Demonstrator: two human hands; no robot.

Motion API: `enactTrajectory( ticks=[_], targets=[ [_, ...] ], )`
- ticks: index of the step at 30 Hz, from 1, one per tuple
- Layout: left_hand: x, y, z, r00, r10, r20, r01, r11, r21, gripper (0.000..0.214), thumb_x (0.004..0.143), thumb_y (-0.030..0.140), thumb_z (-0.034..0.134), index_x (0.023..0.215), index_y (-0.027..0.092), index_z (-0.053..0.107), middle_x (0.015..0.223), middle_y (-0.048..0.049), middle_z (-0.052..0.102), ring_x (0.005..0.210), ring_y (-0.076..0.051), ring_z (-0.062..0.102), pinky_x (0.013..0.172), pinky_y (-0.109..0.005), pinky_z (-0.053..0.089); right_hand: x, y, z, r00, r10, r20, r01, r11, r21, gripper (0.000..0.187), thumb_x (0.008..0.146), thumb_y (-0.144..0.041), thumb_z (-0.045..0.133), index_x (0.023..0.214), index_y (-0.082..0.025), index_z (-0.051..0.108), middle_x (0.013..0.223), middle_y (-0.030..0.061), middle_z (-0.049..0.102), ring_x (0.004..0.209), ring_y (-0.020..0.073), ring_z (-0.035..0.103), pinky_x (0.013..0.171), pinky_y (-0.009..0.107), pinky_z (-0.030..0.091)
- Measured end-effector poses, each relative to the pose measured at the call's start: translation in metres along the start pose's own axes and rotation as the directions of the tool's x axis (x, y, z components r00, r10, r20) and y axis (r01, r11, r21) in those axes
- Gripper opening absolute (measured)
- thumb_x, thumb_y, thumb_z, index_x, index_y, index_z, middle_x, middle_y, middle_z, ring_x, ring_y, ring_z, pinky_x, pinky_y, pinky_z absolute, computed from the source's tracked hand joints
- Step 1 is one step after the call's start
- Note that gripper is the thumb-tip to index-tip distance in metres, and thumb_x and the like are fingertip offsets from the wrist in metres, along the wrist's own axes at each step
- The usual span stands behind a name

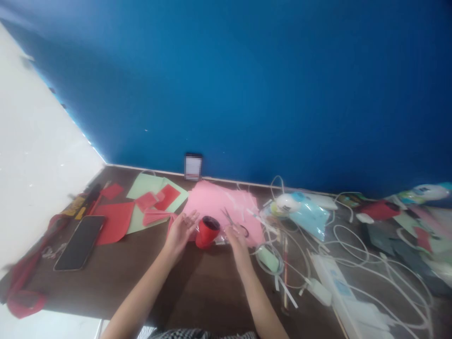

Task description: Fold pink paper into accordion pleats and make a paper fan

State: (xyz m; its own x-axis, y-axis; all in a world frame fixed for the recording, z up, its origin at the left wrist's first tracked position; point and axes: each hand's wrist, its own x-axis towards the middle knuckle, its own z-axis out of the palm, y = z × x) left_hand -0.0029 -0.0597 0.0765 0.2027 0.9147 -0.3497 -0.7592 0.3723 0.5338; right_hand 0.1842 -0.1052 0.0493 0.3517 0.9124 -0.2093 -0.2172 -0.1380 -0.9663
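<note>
Between my two hands stands a red paper-wrapped cup or tube (207,237) with a dark, hollow top. My left hand (181,231) is at its left side, palm up with the fingers apart, close to a bundle of folded red paper strips (156,217). To the cup's right, my right hand (236,237) is somewhat blurred, its fingers loosely stretched out with nothing visible in them. Scissors (229,216) lie on the pink paper (208,197) just beyond the right fingers, which partly cover them.
At left lie a phone (80,242), red paper (115,221) and light green sheets (137,221). On the right are tangled white cables (344,259), a blue plastic packet (310,219) and a white power strip (334,282). A blue wall (226,94) bounds the back of the table.
</note>
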Motion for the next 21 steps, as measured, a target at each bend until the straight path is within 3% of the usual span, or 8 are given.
enactTrajectory(
  ticks=[2, 4, 8, 11, 13, 16, 19, 21],
  targets=[
    [-0.002, -0.005, 0.002, 0.999, -0.033, -0.02, 0.033, 0.999, 0.011, 0.016, 0.078, 0.027, 0.057, 0.068, 0.017, 0.049, 0.111, -0.0123, 0.06, 0.109, -0.025, 0.055, 0.094, -0.043, 0.044, -0.009, 0.003, 0.015, 0.986, -0.05, 0.161, 0.052, 0.999, -0.011, 0.08, 0.065, -0.035, 0.072, 0.132, -0.023, 0.03, 0.104, 0.0076, 0.063, 0.096, 0.0232, 0.061, 0.085, 0.043, 0.05],
    [-0.003, -0.009, 0.002, 0.996, -0.083, -0.039, 0.084, 0.996, 0.024, 0.014, 0.078, 0.025, 0.056, 0.068, 0.017, 0.049, 0.107, -0.0132, 0.061, 0.106, -0.025, 0.057, 0.091, -0.04, 0.046, -0.017, 0.004, 0.026, 0.968, -0.123, 0.221, 0.128, 0.992, -0.008, 0.091, 0.061, -0.031, 0.075, 0.136, -0.023, 0.023, 0.115, 0.0098, 0.058, 0.106, 0.0242, 0.057, 0.09, 0.046, 0.046],
    [-0.006, -0.013, 0.0, 0.986, -0.145, -0.085, 0.149, 0.988, 0.041, 0.011, 0.077, 0.022, 0.057, 0.072, 0.016, 0.051, 0.096, -0.012, 0.065, 0.092, -0.021, 0.063, 0.08, -0.032, 0.052, -0.022, -0.005, 0.025, 0.943, -0.214, 0.254, 0.247, 0.963, -0.106, 0.069, 0.058, -0.029, 0.076, 0.119, -0.019, 0.046, 0.116, 0.0111, 0.058, 0.11, 0.0255, 0.054, 0.095, 0.047, 0.041],
    [-0.009, -0.014, -0.002, 0.99, -0.066, -0.126, 0.084, 0.987, 0.137, 0.014, 0.077, 0.027, 0.059, 0.074, 0.015, 0.051, 0.073, -0.0041, 0.063, 0.069, -0.014, 0.064, 0.064, -0.025, 0.052, -0.019, -0.015, 0.012, 0.889, -0.203, 0.411, 0.266, 0.959, -0.1, 0.055, 0.057, -0.03, 0.077, 0.107, -0.021, 0.057, 0.11, 0.0095, 0.062, 0.106, 0.0263, 0.056, 0.094, 0.046, 0.042],
    [-0.011, -0.015, -0.001, 0.99, 0.029, -0.137, 0.007, 0.967, 0.255, 0.02, 0.078, 0.034, 0.058, 0.073, 0.016, 0.049, 0.06, 0.0022, 0.055, 0.053, -0.01, 0.057, 0.053, -0.021, 0.047, -0.019, -0.018, 0.003, 0.868, -0.173, 0.466, 0.21, 0.977, -0.029, 0.054, 0.057, -0.038, 0.076, 0.106, -0.022, 0.059, 0.112, 0.0093, 0.062, 0.106, 0.0276, 0.056, 0.093, 0.046, 0.043],
    [-0.013, -0.016, 0.002, 0.968, 0.202, -0.149, -0.105, 0.865, 0.49, 0.028, 0.08, 0.044, 0.052, 0.07, 0.018, 0.044, 0.053, 0.0062, 0.045, 0.043, -0.007, 0.045, 0.045, -0.019, 0.038, -0.023, -0.017, -0.006, 0.883, -0.077, 0.463, 0.031, 0.994, 0.106, 0.06, 0.059, -0.056, 0.068, 0.108, -0.024, 0.059, 0.116, 0.0099, 0.06, 0.106, 0.0299, 0.057, 0.088, 0.046, 0.045],
    [-0.014, -0.019, 0.008, 0.931, 0.36, -0.064, -0.21, 0.668, 0.714, 0.029, 0.083, 0.043, 0.044, 0.068, 0.019, 0.042, 0.053, 0.0061, 0.041, 0.045, -0.007, 0.04, 0.045, -0.019, 0.033, -0.028, -0.013, -0.007, 0.885, 0.046, 0.464, -0.148, 0.971, 0.186, 0.061, 0.056, -0.058, 0.068, 0.106, -0.023, 0.061, 0.113, 0.0101, 0.063, 0.098, 0.0307, 0.061, 0.082, 0.047, 0.048],
    [-0.016, -0.024, 0.011, 0.923, 0.384, 0.026, -0.239, 0.519, 0.82, 0.027, 0.086, 0.04, 0.039, 0.071, 0.018, 0.045, 0.056, 0.0049, 0.043, 0.047, -0.008, 0.041, 0.047, -0.02, 0.033, -0.03, -0.012, -0.005, 0.889, 0.11, 0.445, -0.246, 0.933, 0.262, 0.052, 0.055, -0.053, 0.069, 0.097, -0.022, 0.064, 0.101, 0.0093, 0.067, 0.09, 0.0296, 0.063, 0.08, 0.046, 0.049]
  ],
)
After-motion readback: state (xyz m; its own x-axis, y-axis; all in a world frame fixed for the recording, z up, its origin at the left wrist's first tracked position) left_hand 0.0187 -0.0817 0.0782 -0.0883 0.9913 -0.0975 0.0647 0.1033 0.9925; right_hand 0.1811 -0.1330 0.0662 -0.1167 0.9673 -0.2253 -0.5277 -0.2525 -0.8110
